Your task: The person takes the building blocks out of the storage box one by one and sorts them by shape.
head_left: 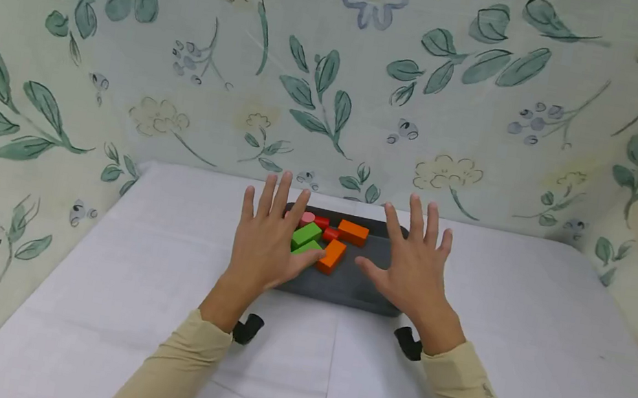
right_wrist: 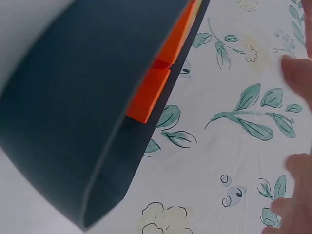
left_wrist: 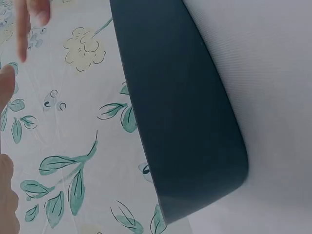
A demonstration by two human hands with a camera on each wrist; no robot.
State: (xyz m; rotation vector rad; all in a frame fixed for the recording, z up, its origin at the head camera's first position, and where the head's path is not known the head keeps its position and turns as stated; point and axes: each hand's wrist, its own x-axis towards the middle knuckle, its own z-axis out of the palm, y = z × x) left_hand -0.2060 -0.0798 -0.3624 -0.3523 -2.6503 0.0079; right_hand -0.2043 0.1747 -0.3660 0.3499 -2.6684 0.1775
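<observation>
Both hands hover with fingers spread over a dark grey tray (head_left: 342,292) on the white table. My left hand (head_left: 265,243) covers the tray's left part, and my right hand (head_left: 416,277) overlaps its right end; neither grips anything. Inside, toward the left, lie green blocks (head_left: 307,235), orange blocks (head_left: 353,233), small red pieces (head_left: 331,234) and a pink round piece (head_left: 307,218). The left wrist view shows the tray's outer wall (left_wrist: 180,112) with fingers at the left edge. In the right wrist view, orange blocks (right_wrist: 148,95) show beyond the near wall.
A white cloth (head_left: 175,239) with creases covers the table. Behind and at the sides hangs a curtain (head_left: 317,129) printed with leaves and flowers. A black wrist-camera piece (head_left: 248,329) sits by the left wrist, another (head_left: 409,343) by the right.
</observation>
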